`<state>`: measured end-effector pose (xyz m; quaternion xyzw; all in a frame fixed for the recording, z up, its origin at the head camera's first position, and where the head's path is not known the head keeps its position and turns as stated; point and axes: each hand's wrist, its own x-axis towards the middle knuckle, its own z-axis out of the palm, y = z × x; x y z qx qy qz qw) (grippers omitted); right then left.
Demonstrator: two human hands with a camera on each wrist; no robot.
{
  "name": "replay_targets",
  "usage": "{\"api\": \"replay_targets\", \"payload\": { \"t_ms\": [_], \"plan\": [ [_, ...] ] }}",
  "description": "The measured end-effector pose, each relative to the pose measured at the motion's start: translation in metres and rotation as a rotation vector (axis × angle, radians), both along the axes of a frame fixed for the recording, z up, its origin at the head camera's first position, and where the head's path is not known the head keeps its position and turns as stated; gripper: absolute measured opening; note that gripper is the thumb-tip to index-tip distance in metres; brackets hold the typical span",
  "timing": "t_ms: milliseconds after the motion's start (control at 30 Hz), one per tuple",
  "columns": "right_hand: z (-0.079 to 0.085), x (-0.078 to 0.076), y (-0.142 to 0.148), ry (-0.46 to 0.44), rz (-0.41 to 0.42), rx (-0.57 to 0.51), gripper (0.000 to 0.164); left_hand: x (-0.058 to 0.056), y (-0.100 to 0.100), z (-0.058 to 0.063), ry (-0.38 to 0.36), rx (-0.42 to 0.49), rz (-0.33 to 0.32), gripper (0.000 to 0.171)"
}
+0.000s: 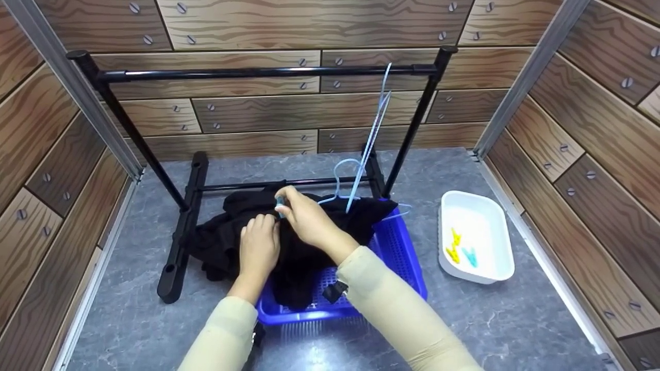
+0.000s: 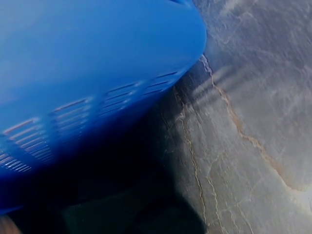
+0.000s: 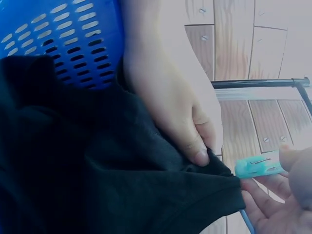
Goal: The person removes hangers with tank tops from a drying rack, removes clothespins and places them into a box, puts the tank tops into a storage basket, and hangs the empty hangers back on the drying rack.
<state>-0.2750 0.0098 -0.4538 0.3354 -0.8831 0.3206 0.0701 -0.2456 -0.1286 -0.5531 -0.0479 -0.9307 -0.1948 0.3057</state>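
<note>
Black cloth, apparently a garment (image 1: 232, 211), lies bunched over a blue plastic basket (image 1: 407, 257) and past its left side. My left hand (image 1: 259, 242) pinches the garment's edge between thumb and fingers, seen closely in the right wrist view. In my right hand (image 1: 309, 216) is a teal clothespin (image 3: 258, 165), its end against that pinched edge. A light blue hanger (image 1: 337, 178) sits at the garment, its hook standing up; part of it is hidden by cloth. The left wrist view has mostly the basket's outer wall (image 2: 97, 48).
A black rack (image 1: 247, 74) stands behind the basket, with light blue hanger wire (image 1: 371, 139) at its right end. To the right, a white tub (image 1: 484, 221) contains yellow clothespins (image 1: 454, 253) and a light blue clothespin (image 1: 470, 256). Wood-patterned walls enclose the grey floor.
</note>
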Motion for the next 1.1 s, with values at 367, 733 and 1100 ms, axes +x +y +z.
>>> {"api": "replay_targets", "payload": {
  "t_ms": [367, 733, 1100],
  "plan": [
    [0.014, 0.009, 0.005, -0.009, -0.015, -0.066, 0.031, -0.001, -0.002, -0.003, 0.020, -0.013, 0.012, 0.018],
    [0.038, 0.021, 0.017, 0.049, -0.025, -0.144, 0.034, -0.002, -0.002, -0.004, 0.031, -0.009, -0.005, 0.017],
    [0.064, 0.031, 0.040, 0.075, -0.065, -0.242, 0.035, -0.001, -0.001, -0.004, 0.049, 0.002, -0.006, 0.018]
  ]
}}
